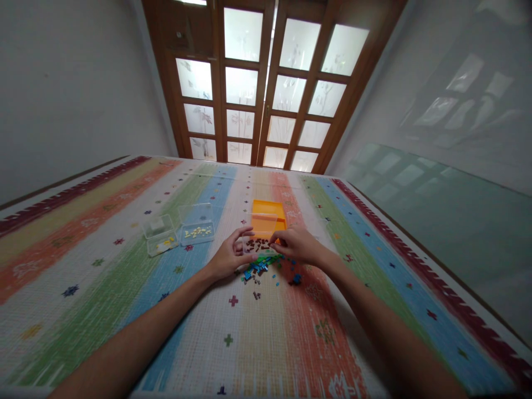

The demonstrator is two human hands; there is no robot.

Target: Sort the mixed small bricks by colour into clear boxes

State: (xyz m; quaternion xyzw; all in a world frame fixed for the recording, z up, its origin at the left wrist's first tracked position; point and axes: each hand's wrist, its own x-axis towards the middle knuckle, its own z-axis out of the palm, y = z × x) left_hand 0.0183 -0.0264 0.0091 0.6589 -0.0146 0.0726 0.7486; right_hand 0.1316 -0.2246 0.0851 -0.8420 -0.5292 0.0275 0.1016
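A clear plastic box with its lid up holds small brown pieces [258, 244] in the middle of the table. My left hand [230, 255] rests against the left side of this box, fingers curved round its edge. Over the right part of the box is my right hand [293, 244], thumb and index finger pinched together; anything between them is too small to make out. A loose pile of blue and green pieces [260, 267] lies just in front of the box, with a few brown pieces [256, 296] nearer to me.
An orange tray [268, 208] lies behind the clear box. To the left stand two open clear boxes, one with pale yellow pieces [197, 233], the other with yellow and white ones [163, 244]. A striped cloth [199, 343] covers the table.
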